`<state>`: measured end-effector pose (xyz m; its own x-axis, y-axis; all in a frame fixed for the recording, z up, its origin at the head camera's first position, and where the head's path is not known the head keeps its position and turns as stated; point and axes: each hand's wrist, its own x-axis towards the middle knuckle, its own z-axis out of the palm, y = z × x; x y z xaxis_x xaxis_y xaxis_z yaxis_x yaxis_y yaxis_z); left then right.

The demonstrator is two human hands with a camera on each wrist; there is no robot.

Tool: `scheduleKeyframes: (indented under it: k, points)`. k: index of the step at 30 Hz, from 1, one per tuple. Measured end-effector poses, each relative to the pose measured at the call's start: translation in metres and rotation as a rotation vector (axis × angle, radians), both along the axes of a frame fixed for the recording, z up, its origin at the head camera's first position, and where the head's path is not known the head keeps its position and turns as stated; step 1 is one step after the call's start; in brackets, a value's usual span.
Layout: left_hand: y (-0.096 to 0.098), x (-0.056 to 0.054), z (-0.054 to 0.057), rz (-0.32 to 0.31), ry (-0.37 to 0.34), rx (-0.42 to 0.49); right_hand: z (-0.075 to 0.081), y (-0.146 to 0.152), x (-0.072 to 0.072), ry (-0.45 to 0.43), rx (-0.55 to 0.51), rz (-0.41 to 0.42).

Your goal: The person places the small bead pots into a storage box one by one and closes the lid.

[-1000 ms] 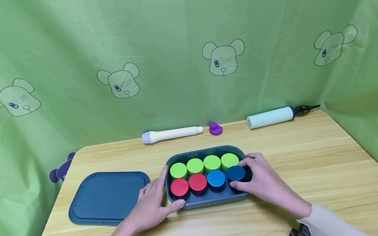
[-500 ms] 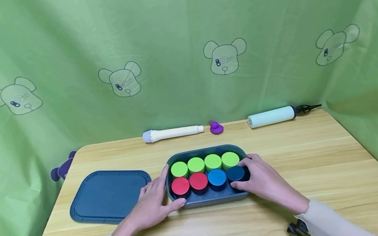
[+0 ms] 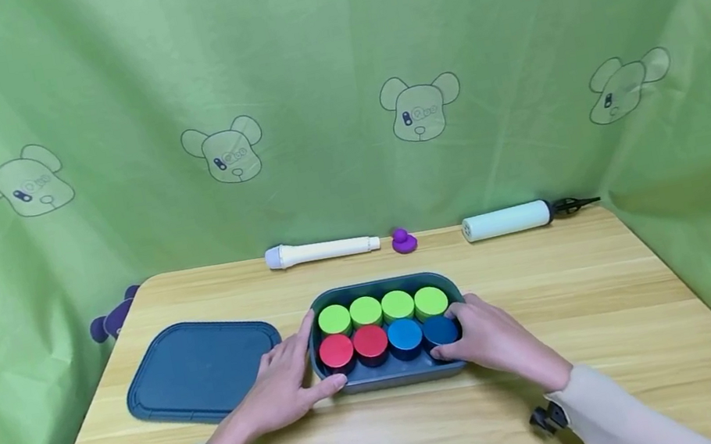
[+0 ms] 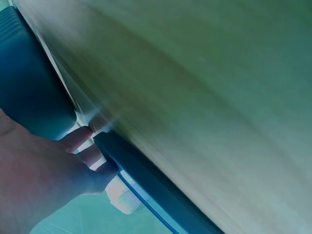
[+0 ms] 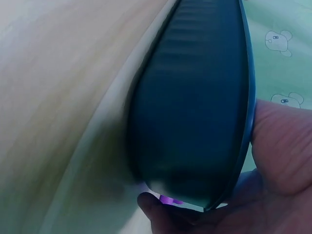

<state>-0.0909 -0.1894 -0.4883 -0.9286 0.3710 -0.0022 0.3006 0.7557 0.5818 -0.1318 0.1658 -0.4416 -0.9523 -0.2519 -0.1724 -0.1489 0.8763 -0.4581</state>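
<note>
A dark blue open box [image 3: 400,378] stands on the table with two rows of cylinders in it. Lime green cylinders [image 3: 366,311] fill the back row. Along the front row are two red cylinders [image 3: 337,351], a blue cylinder [image 3: 405,335] and, at the right end, a dark blue cylinder [image 3: 440,331]. My right hand [image 3: 493,336] reaches over the box's right side and pinches the dark blue cylinder between thumb and fingers. My left hand [image 3: 285,389] rests against the box's left side, fingers extended and thumb at the front corner. Inside the box, the cylinders' lower parts are hidden.
A dark blue lid [image 3: 199,369] lies left of the box, close to my left hand. Along the table's back edge are a white microphone [image 3: 328,250], a small purple knob-like piece [image 3: 404,242] and a pale mint tube [image 3: 505,221] with a black tip. Green curtain [image 3: 334,99] hangs behind.
The dark blue cylinder has moved slightly left and lower, closer to the blue one, with my right hand following. My left hand stays at the box.
</note>
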Motion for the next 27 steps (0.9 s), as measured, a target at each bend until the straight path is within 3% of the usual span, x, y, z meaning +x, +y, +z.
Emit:
scheduleKeyframes:
  k: [8, 14, 19, 27]
  points:
    - [-0.001, 0.0, 0.0, 0.0, -0.008, -0.004, 0.001, 0.0, 0.001, 0.026, 0.042, 0.028]
    - [0.0, -0.001, 0.001, -0.002, -0.009, -0.012, 0.001, 0.008, 0.015, 0.131, 0.015, 0.047]
    - [0.001, 0.0, 0.004, -0.01, -0.013, -0.025, 0.0, 0.017, 0.024, 0.157, -0.045, 0.039]
    - [0.0, 0.002, 0.011, -0.007, -0.018, -0.042, -0.006, 0.036, 0.016, 0.193, -0.198, 0.195]
